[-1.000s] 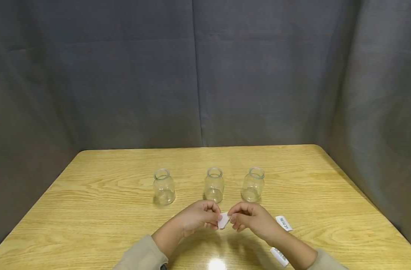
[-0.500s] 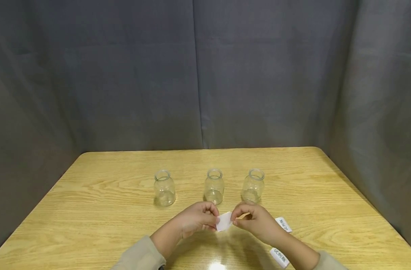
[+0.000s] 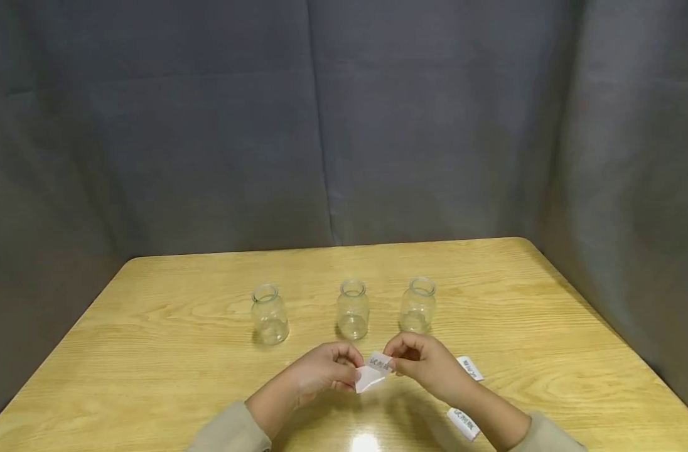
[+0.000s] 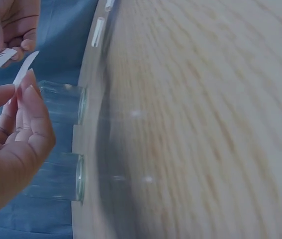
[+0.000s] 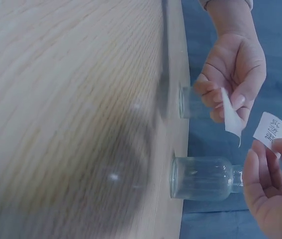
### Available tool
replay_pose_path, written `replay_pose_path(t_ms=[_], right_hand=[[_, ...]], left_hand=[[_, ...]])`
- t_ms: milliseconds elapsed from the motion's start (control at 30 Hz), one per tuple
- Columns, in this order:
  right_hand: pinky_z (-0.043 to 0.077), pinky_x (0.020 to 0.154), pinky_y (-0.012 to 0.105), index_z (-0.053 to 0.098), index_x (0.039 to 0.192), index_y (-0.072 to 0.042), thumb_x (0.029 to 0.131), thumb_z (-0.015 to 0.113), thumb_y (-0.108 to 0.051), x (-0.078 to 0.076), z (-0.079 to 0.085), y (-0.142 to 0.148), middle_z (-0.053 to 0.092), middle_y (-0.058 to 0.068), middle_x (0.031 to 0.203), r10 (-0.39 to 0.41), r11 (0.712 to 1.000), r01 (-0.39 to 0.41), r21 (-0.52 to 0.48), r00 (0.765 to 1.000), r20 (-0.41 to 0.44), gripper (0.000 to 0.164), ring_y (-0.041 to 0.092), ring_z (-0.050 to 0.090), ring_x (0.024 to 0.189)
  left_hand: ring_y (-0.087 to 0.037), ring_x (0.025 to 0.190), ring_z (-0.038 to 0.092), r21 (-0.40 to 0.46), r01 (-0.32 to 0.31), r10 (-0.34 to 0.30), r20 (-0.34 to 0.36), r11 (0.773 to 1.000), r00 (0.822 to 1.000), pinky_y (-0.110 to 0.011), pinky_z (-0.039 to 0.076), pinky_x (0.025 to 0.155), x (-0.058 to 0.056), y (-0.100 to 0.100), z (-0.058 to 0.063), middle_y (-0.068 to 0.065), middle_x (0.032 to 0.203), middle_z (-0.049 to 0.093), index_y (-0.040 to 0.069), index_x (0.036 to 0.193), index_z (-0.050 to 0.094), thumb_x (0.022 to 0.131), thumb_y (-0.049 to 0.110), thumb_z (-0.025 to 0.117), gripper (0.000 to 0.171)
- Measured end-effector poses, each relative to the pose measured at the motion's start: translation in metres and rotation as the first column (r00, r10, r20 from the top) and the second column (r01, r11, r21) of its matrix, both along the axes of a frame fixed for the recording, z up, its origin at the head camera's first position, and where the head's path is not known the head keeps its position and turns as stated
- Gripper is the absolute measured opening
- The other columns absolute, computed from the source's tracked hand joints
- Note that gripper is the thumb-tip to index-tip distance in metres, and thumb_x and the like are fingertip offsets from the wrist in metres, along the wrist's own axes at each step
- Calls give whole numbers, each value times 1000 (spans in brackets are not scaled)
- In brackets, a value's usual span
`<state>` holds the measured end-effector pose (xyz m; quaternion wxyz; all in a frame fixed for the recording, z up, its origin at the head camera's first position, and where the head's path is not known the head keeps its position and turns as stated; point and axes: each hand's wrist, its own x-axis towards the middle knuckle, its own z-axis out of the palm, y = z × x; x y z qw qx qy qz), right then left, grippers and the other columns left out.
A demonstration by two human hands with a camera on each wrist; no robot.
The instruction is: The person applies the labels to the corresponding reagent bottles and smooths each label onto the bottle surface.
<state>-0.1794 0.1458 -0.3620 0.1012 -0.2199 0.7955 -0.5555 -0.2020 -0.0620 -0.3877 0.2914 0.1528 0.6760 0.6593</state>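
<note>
My right hand (image 3: 429, 367) pinches a white sticker label (image 3: 380, 361) with dark handwriting by its right end, between thumb and index finger. Facing it, my left hand (image 3: 324, 371) pinches a blank white piece of backing paper (image 3: 368, 379). The two pieces overlap in the head view, but a gap shows between the label (image 5: 271, 128) and the curved backing paper (image 5: 232, 117) in the right wrist view. Both hands are raised above the table, in front of the middle glass jar (image 3: 353, 314) and the right glass jar (image 3: 417, 311).
A third open glass jar (image 3: 270, 319) stands further left in the same row. Two more handwritten labels, a far label (image 3: 470, 368) and a near label (image 3: 464, 424), lie on the wooden table (image 3: 152, 364) by the right forearm. Dark cloth (image 3: 220, 125) hangs behind.
The label has come away from its backing paper, its written face now showing in my right fingers. My left hand has shifted slightly left with the backing. The head view has turned slightly.
</note>
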Motion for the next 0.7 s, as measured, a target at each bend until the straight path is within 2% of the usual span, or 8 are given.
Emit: replay_pose_path(t_ms=[200, 400, 567, 700], right_hand=[[46, 64, 30, 54, 93, 2, 81, 54, 0, -1, -1, -3, 51, 8, 79, -9, 999, 10, -38, 1000, 27, 12, 18, 51, 70], [45, 62, 27, 53, 93, 4, 81, 55, 0, -1, -3, -3, 52, 10, 81, 0, 999, 3, -55, 999, 44, 13, 17, 50, 70], [45, 64, 25, 53, 94, 4, 80, 55, -1, -3, -8, -4, 52, 10, 83, 10, 998, -6, -60, 997, 74, 15, 17, 49, 71], [44, 63, 24, 53, 94, 6, 79, 55, 0, -5, -13, -5, 52, 11, 85, 15, 997, -9, -81, 997, 76, 16, 15, 49, 71]], left_hand=[[-14, 65, 53, -30, 1, 0, 26, 1000, 1000, -25, 48, 63, 2, 3, -2, -6, 73, 51, -7, 88, 51, 74, -8, 53, 14], [-15, 67, 54, -47, 29, -28, 24, 998, 999, -27, 48, 65, 4, 2, -7, -6, 74, 53, -6, 87, 51, 74, -6, 55, 13], [-16, 68, 57, -17, 43, -42, 28, 999, 999, -30, 48, 68, 5, -1, -10, -6, 73, 54, -6, 87, 51, 76, -4, 56, 12], [-17, 71, 57, 3, 22, -23, 26, 1000, 999, -32, 47, 72, 4, -2, -9, -7, 76, 54, -5, 87, 51, 73, -3, 56, 15]])
